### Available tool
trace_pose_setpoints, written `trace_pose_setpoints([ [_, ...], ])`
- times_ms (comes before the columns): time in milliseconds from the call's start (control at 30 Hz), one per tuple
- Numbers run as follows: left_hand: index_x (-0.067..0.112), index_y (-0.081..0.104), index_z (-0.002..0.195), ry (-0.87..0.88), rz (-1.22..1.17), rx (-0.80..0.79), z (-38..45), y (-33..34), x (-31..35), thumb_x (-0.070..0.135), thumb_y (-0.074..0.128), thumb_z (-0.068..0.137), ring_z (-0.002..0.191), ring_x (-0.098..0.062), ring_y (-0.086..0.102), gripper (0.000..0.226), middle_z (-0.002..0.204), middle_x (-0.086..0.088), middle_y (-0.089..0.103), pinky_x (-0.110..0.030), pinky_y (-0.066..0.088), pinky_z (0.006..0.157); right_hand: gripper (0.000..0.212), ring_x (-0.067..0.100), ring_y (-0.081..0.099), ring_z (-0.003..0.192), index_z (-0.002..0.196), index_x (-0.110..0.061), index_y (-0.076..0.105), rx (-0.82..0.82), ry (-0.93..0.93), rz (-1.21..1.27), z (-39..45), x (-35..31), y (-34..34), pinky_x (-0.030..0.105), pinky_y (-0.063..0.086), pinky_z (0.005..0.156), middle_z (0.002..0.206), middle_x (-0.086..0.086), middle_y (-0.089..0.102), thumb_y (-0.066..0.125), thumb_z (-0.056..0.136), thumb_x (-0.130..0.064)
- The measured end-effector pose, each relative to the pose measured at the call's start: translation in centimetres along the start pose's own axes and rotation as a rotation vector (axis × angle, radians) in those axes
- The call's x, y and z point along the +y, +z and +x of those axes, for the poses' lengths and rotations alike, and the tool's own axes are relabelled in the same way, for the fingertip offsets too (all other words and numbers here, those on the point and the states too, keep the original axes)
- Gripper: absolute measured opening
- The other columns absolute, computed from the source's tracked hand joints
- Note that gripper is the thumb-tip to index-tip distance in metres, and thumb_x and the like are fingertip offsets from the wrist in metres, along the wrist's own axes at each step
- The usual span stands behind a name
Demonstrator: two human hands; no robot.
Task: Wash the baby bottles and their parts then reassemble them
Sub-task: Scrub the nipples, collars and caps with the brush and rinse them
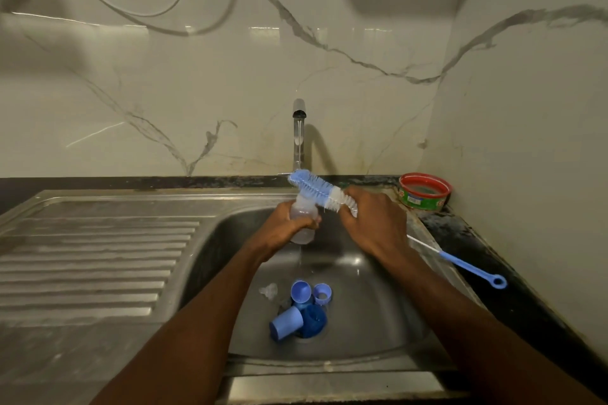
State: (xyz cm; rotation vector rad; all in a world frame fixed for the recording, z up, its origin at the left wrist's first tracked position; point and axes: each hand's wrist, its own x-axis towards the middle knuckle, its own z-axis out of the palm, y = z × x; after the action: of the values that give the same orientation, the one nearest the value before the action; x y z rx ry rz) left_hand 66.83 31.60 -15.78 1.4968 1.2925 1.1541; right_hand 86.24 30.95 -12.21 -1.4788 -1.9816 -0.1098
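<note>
My left grip (289, 227) is wrapped around the clear baby bottle (303, 219), fingers curled about its lower body, holding it upright over the sink (378, 316) beneath the running tap (298, 131). My right grip (370, 219) is clamped on the bottle brush (316, 187) just behind the bristles, so the blue-and-white head juts out ahead of that hold, above the bottle's mouth, while the thin wire and blue loop handle (473, 270) trail behind over the worktop edge. I judge the bottle light, stiff and slick with water, so a full wrap at mid-body suits it better than a pinch. The brush head looks soft and springy; holding close to the bristles should steer it best. Below both grips, in the basin, lie the blue caps (286, 322), a collar ring (322, 293) and a clear teat (269, 290), small and likely slippery. A red-rimmed tub (424, 194) sits beyond my right grip.
</note>
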Motion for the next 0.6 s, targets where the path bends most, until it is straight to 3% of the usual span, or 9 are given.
trace_pose_setpoints([
  [100, 0.034, 0.052, 0.112, 0.009, -0.006, -0.051, -0.2, 1.0, 0.1, 0.018, 0.073, 0.089, 0.101, -0.009, 0.061, 0.035, 0.112, 0.009, 0.063, -0.027, 0.053, 0.084, 0.034, 0.025, 0.066, 0.095, 0.127, -0.029, 0.061, -0.053, 0.026, 0.011, 0.3, -1.0, 0.4, 0.031, 0.042, 0.07, 0.11, 0.0, 0.072, 0.059, 0.095, -0.041],
  [233, 0.027, 0.062, 0.118, 0.005, -0.053, 0.092, 0.4, 0.5, 0.2, 0.024, 0.076, 0.086, 0.105, -0.018, 0.067, 0.036, 0.114, 0.0, 0.069, -0.043, 0.058, 0.092, 0.033, 0.027, 0.067, 0.095, 0.124, -0.031, 0.062, -0.047, 0.048, 0.038, 0.2, -0.4, 0.1, 0.032, 0.044, 0.07, 0.108, 0.0, 0.073, 0.06, 0.093, -0.041],
  [333, 0.025, 0.061, 0.123, -0.017, -0.101, 0.149, 0.6, -0.3, -0.1, 0.029, 0.075, 0.088, 0.106, -0.019, 0.066, 0.039, 0.12, -0.002, 0.068, -0.042, 0.06, 0.09, 0.035, 0.027, 0.067, 0.095, 0.126, -0.032, 0.062, -0.053, 0.03, 0.0, -0.2, 0.0, -0.3, 0.032, 0.043, 0.069, 0.107, 0.0, 0.073, 0.059, 0.092, -0.04],
  [533, 0.032, 0.062, 0.107, 0.021, -0.076, -0.061, -0.3, 1.2, 0.7, 0.022, 0.069, 0.093, 0.098, -0.016, 0.07, 0.019, 0.104, 0.003, 0.072, -0.032, 0.06, 0.084, 0.027, 0.023, 0.066, 0.09, 0.126, -0.03, 0.057, -0.039, -0.039, -0.015, 0.1, -1.1, 0.5, 0.029, 0.038, 0.066, 0.108, 0.001, 0.071, 0.054, 0.099, -0.029],
  [600, 0.032, 0.058, 0.108, 0.017, -0.151, -0.032, -0.3, 1.0, 0.7, 0.02, 0.069, 0.093, 0.096, -0.016, 0.069, 0.022, 0.106, 0.002, 0.069, -0.032, 0.061, 0.081, 0.021, 0.021, 0.064, 0.084, 0.12, -0.033, 0.058, -0.017, -0.091, -0.03, 0.4, -0.5, 0.4, 0.029, 0.04, 0.064, 0.103, -0.002, 0.071, 0.054, 0.1, -0.029],
])
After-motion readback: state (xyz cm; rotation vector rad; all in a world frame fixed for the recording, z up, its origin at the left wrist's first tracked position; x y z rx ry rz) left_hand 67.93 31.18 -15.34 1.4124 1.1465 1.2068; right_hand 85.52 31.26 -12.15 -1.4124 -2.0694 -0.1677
